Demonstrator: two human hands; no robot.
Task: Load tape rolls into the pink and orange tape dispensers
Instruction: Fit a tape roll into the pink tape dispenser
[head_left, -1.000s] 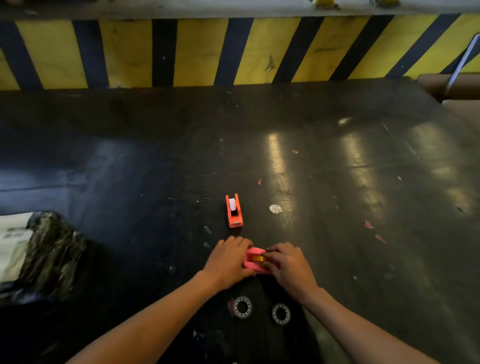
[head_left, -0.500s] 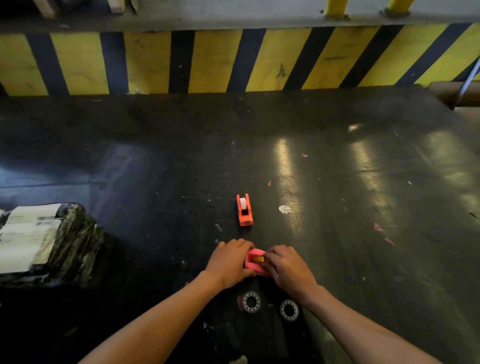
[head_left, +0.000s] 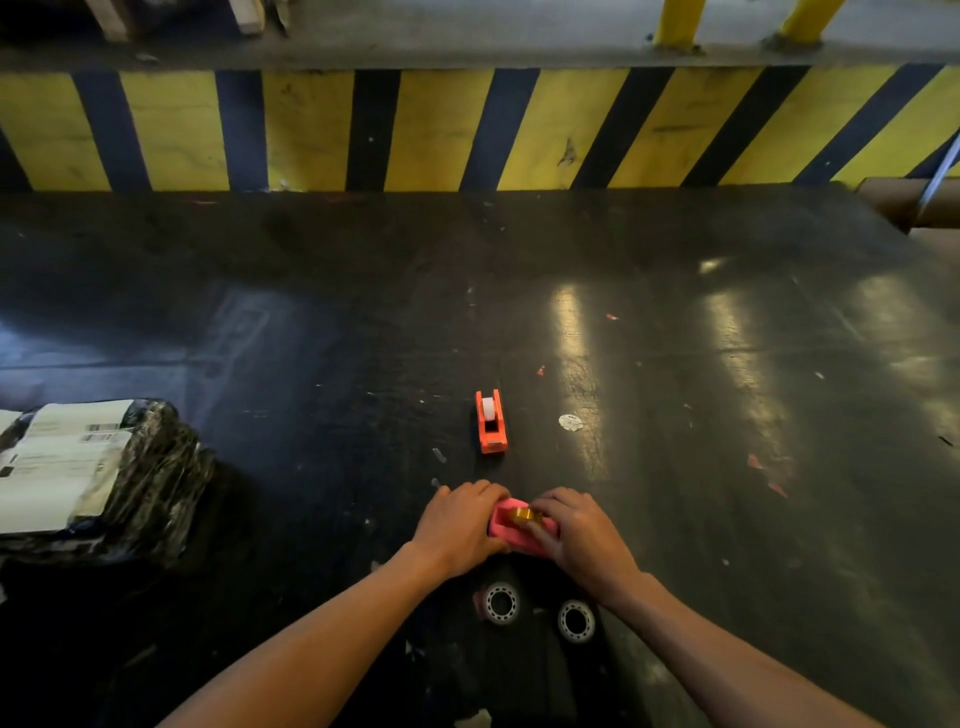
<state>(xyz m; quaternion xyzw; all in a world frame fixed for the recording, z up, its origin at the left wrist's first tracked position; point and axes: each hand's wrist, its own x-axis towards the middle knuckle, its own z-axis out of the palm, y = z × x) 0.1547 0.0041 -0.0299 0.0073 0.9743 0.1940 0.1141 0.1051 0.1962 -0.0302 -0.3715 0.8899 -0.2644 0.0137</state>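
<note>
Pink dispenser (head_left: 511, 531) holds amber roll (head_left: 524, 516) — orange dispenser (head_left: 490, 422), white roll (head_left: 488, 405).

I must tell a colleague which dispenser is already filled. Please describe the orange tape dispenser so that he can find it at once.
On the dark work surface before the yellow-and-black striped wall, look just beyond the two hands. The orange tape dispenser stands alone there, untouched, with a white roll in it. The pink dispenser, held between both hands, carries a yellowish roll instead.

Pink dispenser (head_left: 508, 535), orange dispenser (head_left: 490, 422), yellow-black striped wall (head_left: 467, 130).
</note>
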